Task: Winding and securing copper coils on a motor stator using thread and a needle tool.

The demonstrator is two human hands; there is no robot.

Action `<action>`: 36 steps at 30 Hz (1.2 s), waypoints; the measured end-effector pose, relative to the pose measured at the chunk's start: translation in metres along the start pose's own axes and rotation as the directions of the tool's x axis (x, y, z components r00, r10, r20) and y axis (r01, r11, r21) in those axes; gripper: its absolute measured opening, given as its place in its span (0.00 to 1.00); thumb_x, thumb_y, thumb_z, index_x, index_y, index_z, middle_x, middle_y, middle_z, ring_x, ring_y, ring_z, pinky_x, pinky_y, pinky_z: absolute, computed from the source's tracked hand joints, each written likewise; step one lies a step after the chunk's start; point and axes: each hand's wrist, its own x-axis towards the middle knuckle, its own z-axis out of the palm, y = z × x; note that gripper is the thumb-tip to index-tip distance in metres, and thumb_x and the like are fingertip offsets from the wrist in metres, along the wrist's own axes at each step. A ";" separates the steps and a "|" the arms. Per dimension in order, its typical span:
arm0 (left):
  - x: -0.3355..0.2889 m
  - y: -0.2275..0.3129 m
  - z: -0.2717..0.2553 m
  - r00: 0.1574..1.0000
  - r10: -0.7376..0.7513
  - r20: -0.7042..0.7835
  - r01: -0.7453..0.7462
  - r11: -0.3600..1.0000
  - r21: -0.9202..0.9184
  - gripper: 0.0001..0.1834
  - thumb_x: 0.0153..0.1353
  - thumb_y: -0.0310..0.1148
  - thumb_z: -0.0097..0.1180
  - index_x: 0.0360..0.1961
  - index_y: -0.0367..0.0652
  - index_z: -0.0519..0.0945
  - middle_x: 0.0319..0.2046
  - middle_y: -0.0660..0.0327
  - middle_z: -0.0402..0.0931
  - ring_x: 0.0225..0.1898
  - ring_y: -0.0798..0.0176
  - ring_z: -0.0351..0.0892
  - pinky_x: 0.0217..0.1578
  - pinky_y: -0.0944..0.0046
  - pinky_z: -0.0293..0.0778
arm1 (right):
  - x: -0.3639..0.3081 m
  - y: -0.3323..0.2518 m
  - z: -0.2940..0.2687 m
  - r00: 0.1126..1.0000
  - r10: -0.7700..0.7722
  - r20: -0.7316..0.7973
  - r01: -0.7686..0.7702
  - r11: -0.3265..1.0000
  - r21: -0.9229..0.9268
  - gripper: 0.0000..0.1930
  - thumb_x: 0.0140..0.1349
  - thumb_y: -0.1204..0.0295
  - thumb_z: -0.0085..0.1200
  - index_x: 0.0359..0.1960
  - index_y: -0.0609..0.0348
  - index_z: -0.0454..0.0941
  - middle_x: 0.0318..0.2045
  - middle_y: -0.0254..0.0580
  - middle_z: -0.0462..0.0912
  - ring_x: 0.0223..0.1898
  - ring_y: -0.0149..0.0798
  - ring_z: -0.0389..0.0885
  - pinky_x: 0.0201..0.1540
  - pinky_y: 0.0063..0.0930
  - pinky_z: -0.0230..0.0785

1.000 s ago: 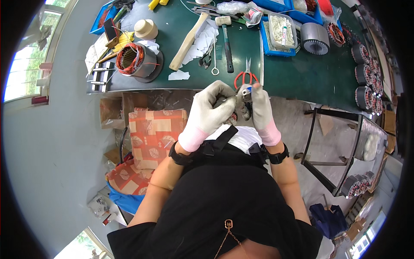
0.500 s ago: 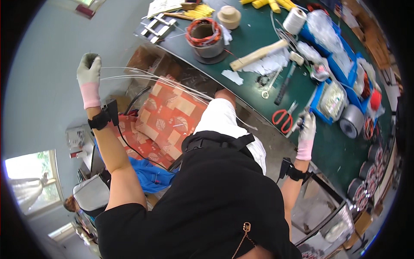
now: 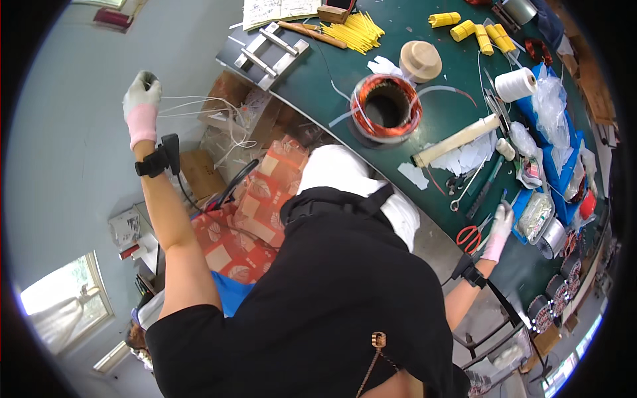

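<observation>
My left hand (image 3: 142,99), in a white glove with a pink cuff, is raised at the far left with its fingers closed. Thin white strands (image 3: 192,106) trail from it to the right and loop down beside a cardboard box. Over the table's near right edge is my right hand (image 3: 500,225), gloved the same way, fingers curled. A small blue tip (image 3: 504,193) shows at its fingertips; what it belongs to is hidden. Beside that hand lie red-handled scissors (image 3: 470,239). A wound motor stator (image 3: 413,118) with orange-red coils stands on the green table.
A metal frame (image 3: 271,54), yellow sticks (image 3: 355,32) and a wooden plug (image 3: 421,61) occupy the table's far left part. To the right are a hammer (image 3: 488,186), a wooden strip (image 3: 458,139), a white thread spool (image 3: 516,84) and blue bins (image 3: 576,172). A patterned orange-red cover (image 3: 269,179) lies below left.
The view has shifted, so the table sits lower and further right. My right hand has moved along the table's edge beside the scissors. The strands from my left hand now hang in loose loops.
</observation>
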 end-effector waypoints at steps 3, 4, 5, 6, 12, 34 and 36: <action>0.026 -0.005 0.042 0.966 0.181 0.187 -0.156 0.977 -0.143 0.08 0.52 0.33 0.51 0.32 0.42 0.76 0.26 0.54 0.77 0.28 0.52 0.76 0.33 0.61 0.72 | -0.015 -0.050 0.050 0.998 0.035 0.051 -0.033 0.999 -0.033 0.15 0.61 0.66 0.47 0.45 0.61 0.74 0.44 0.49 0.75 0.47 0.43 0.73 0.52 0.34 0.63; 0.028 -0.004 0.056 0.939 0.216 0.267 -0.169 0.967 -0.188 0.08 0.52 0.33 0.51 0.32 0.42 0.75 0.26 0.53 0.77 0.27 0.52 0.76 0.33 0.61 0.72 | -0.024 -0.068 0.063 0.996 -0.006 0.088 0.016 0.994 -0.111 0.14 0.61 0.66 0.47 0.45 0.61 0.75 0.43 0.49 0.75 0.46 0.44 0.73 0.52 0.34 0.63; 0.026 -0.004 0.069 0.896 0.181 0.406 -0.119 0.978 -0.173 0.08 0.51 0.32 0.52 0.33 0.41 0.75 0.27 0.50 0.76 0.29 0.49 0.75 0.33 0.60 0.72 | -0.031 -0.085 0.076 0.991 -0.020 0.135 0.036 0.993 -0.116 0.13 0.61 0.67 0.47 0.43 0.61 0.75 0.41 0.48 0.75 0.45 0.44 0.74 0.51 0.34 0.64; 0.027 -0.001 0.084 0.847 0.313 0.430 -0.292 0.949 -0.116 0.08 0.51 0.31 0.51 0.33 0.41 0.75 0.28 0.47 0.75 0.31 0.46 0.75 0.34 0.57 0.71 | -0.037 -0.101 0.085 0.973 -0.086 0.216 0.109 0.989 -0.098 0.12 0.60 0.67 0.47 0.41 0.61 0.75 0.38 0.48 0.76 0.43 0.45 0.75 0.50 0.34 0.64; 0.035 -0.020 0.167 0.712 0.226 0.665 -0.587 0.712 0.386 0.13 0.51 0.32 0.53 0.40 0.48 0.77 0.38 0.55 0.76 0.42 0.52 0.77 0.40 0.52 0.73 | -0.037 -0.165 0.117 0.748 -0.073 0.660 0.154 0.986 -0.066 0.10 0.56 0.69 0.47 0.34 0.63 0.75 0.33 0.53 0.77 0.38 0.53 0.75 0.41 0.38 0.67; -0.242 0.038 0.224 0.193 0.980 -0.054 0.799 -0.189 -0.570 0.26 0.63 0.47 0.49 0.60 0.49 0.65 0.66 0.56 0.48 0.57 0.59 0.66 0.56 0.59 0.64 | -0.259 -0.233 0.303 0.659 -0.687 -0.305 0.751 0.623 0.219 0.10 0.45 0.69 0.60 0.31 0.55 0.77 0.31 0.44 0.74 0.34 0.50 0.75 0.32 0.40 0.69; -0.245 0.040 0.219 0.204 0.977 -0.058 0.813 -0.203 -0.546 0.28 0.63 0.47 0.48 0.60 0.47 0.63 0.65 0.56 0.49 0.57 0.59 0.66 0.57 0.59 0.63 | -0.259 -0.232 0.295 0.640 -0.716 -0.280 0.769 0.599 0.226 0.08 0.45 0.70 0.59 0.28 0.55 0.77 0.30 0.44 0.74 0.34 0.50 0.75 0.32 0.40 0.69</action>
